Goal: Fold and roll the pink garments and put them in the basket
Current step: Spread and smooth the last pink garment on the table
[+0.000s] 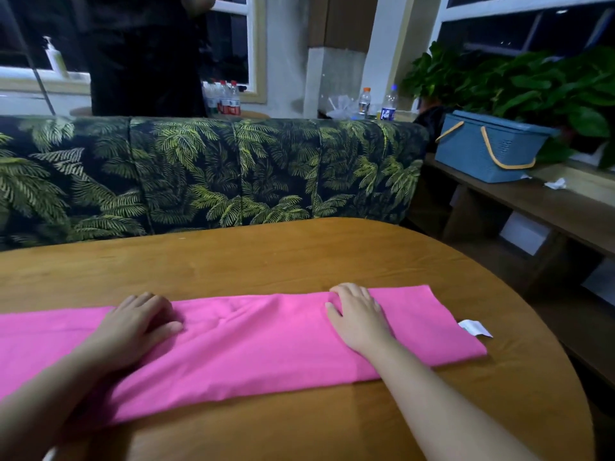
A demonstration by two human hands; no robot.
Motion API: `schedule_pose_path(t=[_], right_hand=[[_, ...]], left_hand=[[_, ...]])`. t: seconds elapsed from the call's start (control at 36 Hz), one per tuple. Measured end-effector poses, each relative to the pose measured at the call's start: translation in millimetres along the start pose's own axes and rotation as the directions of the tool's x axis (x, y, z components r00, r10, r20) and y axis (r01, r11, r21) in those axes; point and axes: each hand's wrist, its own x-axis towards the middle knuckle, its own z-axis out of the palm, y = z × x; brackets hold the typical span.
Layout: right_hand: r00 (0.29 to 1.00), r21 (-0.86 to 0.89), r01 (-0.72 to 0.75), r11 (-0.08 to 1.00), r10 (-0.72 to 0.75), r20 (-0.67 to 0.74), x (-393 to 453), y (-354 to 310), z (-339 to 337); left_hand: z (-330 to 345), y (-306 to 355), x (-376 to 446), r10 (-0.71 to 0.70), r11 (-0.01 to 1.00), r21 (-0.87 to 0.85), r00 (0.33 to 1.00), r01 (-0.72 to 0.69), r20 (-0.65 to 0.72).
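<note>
Both hands lie flat, fingers relaxed, on the folded pink garment (pixel 253 337) across the worktop (pixel 299 257): left hand (pixel 133 324), right hand (pixel 357 312). Basket (pixel 482 148) sits well apart.

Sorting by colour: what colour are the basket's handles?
Yellow-orange handles on a blue basket, seen in the head view.

In front of me spreads a rounded brown wooden table (pixel 299 257); behind it runs a dark sofa printed with green palm leaves (pixel 206 174). Farther back I see red-labelled plastic water bottles (pixel 223 98); at right, leafy green potted plants (pixel 519 84) above a wooden bench (pixel 545 207).
</note>
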Motion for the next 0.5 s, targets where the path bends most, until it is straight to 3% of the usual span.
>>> schedule_pose_path(t=[0.11, 0.22, 0.33, 0.5], right_hand=[[1.000, -0.008, -0.017, 1.000, 0.017, -0.020, 0.6, 2.1, 2.1], [0.994, -0.047, -0.041, 0.998, 0.036, -0.103, 5.3, 9.2, -3.0], [0.998, -0.120, -0.063, 0.991, 0.061, -0.013, 13.2, 19.1, -7.6], [0.993, -0.103, -0.117, 0.988, 0.119, 0.020, 18.3, 25.2, -8.3]], left_hand=[[-6.3, 15.2, 8.0, -0.055, 0.998, -0.028, 0.997, 0.057, 0.049], [-14.0, 32.9, 17.4, 0.028, 0.993, -0.121, 0.983, -0.006, 0.182], [-16.0, 41.1, 20.0, 0.080, 0.997, -0.042, 0.963, -0.072, 0.258], [-8.6, 15.1, 8.1, 0.055, 0.983, -0.180, 0.995, -0.038, 0.089]])
